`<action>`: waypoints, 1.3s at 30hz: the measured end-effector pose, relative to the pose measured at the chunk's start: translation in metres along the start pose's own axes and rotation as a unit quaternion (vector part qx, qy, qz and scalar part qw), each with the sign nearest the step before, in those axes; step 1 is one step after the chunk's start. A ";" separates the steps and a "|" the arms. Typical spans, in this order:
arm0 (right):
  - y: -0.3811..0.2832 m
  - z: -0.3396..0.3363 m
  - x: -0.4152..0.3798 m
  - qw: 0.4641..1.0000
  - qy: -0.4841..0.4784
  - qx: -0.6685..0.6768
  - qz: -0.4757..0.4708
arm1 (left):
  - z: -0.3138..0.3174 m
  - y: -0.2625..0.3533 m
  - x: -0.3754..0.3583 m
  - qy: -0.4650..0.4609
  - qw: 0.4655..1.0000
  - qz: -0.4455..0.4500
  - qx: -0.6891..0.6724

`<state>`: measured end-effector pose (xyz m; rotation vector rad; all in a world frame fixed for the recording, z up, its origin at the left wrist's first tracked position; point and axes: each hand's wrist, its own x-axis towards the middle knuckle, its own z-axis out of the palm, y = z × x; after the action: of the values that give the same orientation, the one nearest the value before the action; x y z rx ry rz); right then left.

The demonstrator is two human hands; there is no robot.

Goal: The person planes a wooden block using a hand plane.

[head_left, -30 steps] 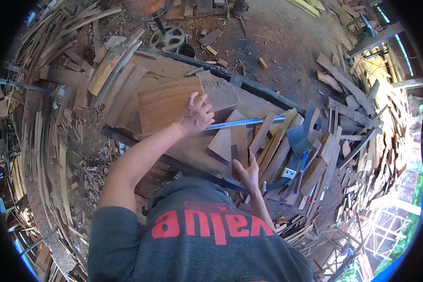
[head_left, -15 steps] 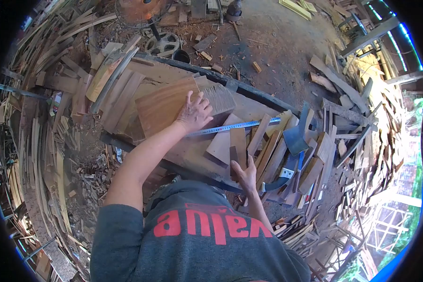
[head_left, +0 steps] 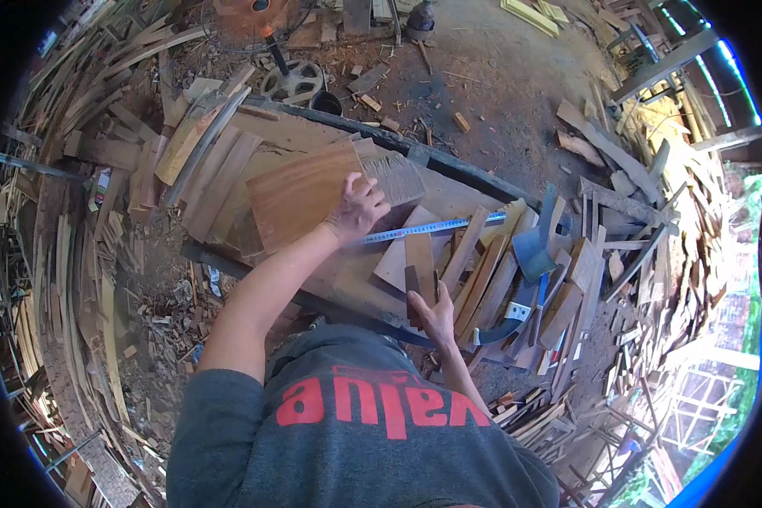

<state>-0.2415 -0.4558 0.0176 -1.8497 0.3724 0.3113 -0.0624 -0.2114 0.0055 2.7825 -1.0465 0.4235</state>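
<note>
My left hand (head_left: 358, 209) has its fingers curled over the near side of a wide brown wooden block (head_left: 300, 190), beside its rough grey end (head_left: 394, 179). A tape measure strip (head_left: 436, 226) stretches to the right from beside this hand. Closer to my body, my right hand (head_left: 436, 317) holds a short wooden piece (head_left: 419, 258) between thumb and fingers, with a darker narrow part along it. To the right of that hand lie a handsaw's handle (head_left: 491, 332) and a blue-grey blade-like tool (head_left: 532, 254).
The low workbench has a dark edge (head_left: 474, 173) and bears loose boards (head_left: 216, 182) at left and several offcuts (head_left: 485, 275) at right. Beyond it stand an orange fan (head_left: 258, 10) and a black bucket (head_left: 326, 102). Scrap wood piles line both sides.
My left hand has shifted slightly right, its fingers more curled, and the block has moved slightly with it. My right hand and the wooden piece have moved a little left.
</note>
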 end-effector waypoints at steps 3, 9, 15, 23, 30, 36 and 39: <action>-0.003 0.000 -0.002 1.000 0.000 0.007 0.021 | 0.001 0.005 -0.005 0.015 1.000 0.003 -0.015; -0.014 -0.003 -0.002 0.998 -0.009 0.033 0.055 | -0.004 0.006 -0.013 0.018 0.993 -0.059 -0.097; -0.003 0.000 0.006 0.998 0.012 0.001 0.056 | -0.021 0.020 -0.015 -0.016 0.974 -0.226 -0.033; 0.013 0.004 0.011 0.997 0.017 -0.038 0.062 | -0.009 0.046 -0.036 -0.047 0.970 -0.239 -0.008; 0.023 0.010 0.016 0.997 0.002 -0.049 0.056 | -0.015 0.059 -0.060 -0.045 0.979 -0.195 -0.025; 0.022 0.011 0.020 0.998 -0.011 -0.045 0.052 | -0.014 0.065 -0.068 -0.042 0.978 -0.201 -0.023; 0.014 0.009 0.017 0.997 -0.029 -0.009 0.074 | -0.024 0.073 -0.068 -0.037 0.974 -0.217 -0.054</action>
<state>-0.2315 -0.4533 -0.0041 -1.8296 0.4695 0.4691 -0.1651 -0.2181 0.0098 2.8319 -0.4293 0.1989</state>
